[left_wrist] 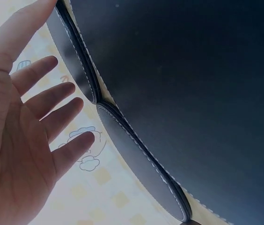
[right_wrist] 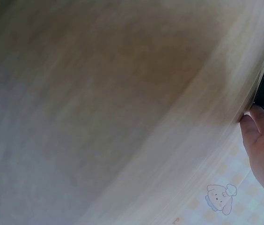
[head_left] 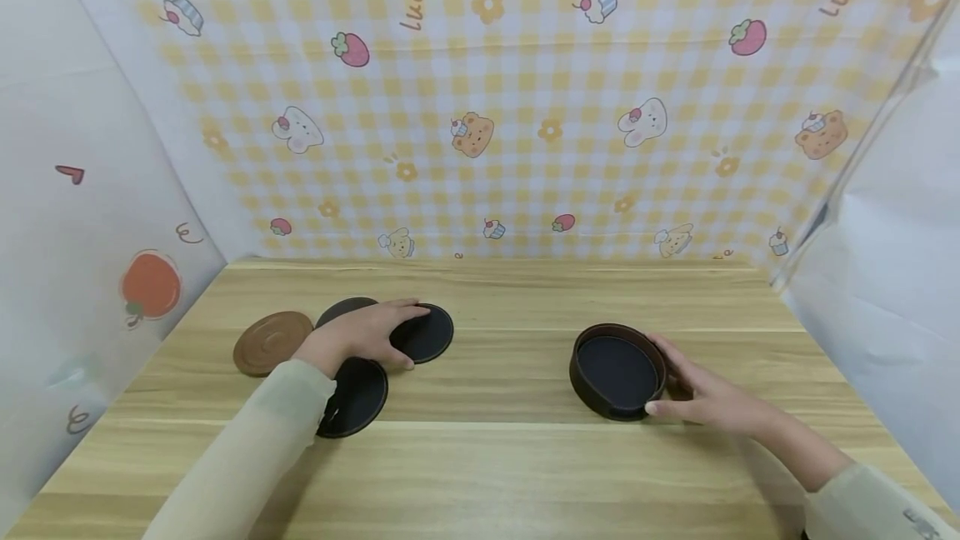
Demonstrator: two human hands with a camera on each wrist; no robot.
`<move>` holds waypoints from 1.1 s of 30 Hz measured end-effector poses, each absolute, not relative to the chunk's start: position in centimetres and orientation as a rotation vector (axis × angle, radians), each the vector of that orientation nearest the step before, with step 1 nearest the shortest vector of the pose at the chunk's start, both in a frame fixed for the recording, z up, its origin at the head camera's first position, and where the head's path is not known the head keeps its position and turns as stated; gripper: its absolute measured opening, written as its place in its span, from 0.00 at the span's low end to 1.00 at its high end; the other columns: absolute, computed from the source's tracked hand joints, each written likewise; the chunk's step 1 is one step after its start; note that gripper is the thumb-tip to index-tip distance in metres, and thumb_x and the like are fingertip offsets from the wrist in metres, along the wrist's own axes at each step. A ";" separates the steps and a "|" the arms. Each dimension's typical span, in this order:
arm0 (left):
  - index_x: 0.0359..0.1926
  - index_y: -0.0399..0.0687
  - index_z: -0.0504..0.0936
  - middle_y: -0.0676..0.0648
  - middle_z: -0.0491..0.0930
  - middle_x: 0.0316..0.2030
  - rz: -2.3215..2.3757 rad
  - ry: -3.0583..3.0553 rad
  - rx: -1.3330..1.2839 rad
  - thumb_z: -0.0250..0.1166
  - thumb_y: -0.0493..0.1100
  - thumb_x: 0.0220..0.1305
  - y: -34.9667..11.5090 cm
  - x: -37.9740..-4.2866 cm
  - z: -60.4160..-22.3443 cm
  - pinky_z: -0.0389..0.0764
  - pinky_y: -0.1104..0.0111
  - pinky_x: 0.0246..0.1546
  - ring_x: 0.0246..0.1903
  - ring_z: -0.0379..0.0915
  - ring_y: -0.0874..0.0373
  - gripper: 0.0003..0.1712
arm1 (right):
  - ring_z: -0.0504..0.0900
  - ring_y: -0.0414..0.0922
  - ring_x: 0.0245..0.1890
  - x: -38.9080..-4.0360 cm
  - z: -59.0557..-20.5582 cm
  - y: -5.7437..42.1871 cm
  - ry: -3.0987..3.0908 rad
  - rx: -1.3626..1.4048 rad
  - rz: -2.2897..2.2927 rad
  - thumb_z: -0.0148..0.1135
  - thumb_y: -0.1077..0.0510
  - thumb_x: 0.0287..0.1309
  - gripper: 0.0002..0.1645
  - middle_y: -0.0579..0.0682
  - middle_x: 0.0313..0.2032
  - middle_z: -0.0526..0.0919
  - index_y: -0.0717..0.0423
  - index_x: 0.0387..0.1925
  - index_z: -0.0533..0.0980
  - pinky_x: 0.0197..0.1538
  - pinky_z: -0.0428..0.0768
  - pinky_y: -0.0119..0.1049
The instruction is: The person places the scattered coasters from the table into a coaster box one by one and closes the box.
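My left hand (head_left: 367, 330) reaches over a black round coaster (head_left: 431, 336), fingers extended and the thumb beside its near edge. In the left wrist view the fingers (left_wrist: 69, 144) are spread, near the stitched rims of black coasters. Partly under the left hand and wrist lie a nearer black coaster (head_left: 364, 397) and a farther dark coaster (head_left: 347, 305). At the right, my right hand (head_left: 705, 394) holds the side of a round black coaster holder (head_left: 582, 382) with a brown inner wall. Its thumb is at the front, its fingers behind. The right wrist view shows only part of this hand.
A brown round coaster (head_left: 264, 343) with a ringed surface lies at the far left. Everything rests on a wood-grain table (head_left: 495, 473). A yellow checked backdrop (head_left: 510, 182) rises behind it, with white side sheets (head_left: 900, 257) to left and right.
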State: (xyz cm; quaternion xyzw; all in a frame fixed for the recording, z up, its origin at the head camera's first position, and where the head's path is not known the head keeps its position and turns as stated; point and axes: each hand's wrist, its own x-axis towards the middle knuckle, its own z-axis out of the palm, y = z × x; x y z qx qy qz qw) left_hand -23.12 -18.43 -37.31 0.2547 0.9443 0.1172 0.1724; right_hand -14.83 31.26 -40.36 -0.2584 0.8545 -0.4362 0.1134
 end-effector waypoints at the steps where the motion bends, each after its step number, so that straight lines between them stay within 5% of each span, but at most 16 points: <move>1: 0.75 0.48 0.61 0.37 0.52 0.77 0.332 2.680 0.721 0.74 0.53 0.56 -18.4 -23.2 -37.3 0.63 0.44 0.68 0.73 0.55 0.38 0.50 | 0.51 0.16 0.65 -14.8 -40.4 31.2 2.506 -0.761 -1.281 0.68 0.55 0.60 0.56 0.72 0.75 0.49 0.61 0.78 0.44 0.61 0.57 0.15; 33: 0.72 0.48 0.68 0.34 0.61 0.71 0.272 2.713 0.752 0.75 0.53 0.52 -17.5 -23.2 -37.4 0.71 0.48 0.62 0.67 0.63 0.40 0.48 | 0.52 0.18 0.65 -14.9 -40.5 31.3 2.512 -0.777 -1.272 0.68 0.56 0.60 0.57 0.73 0.73 0.52 0.61 0.78 0.43 0.60 0.58 0.15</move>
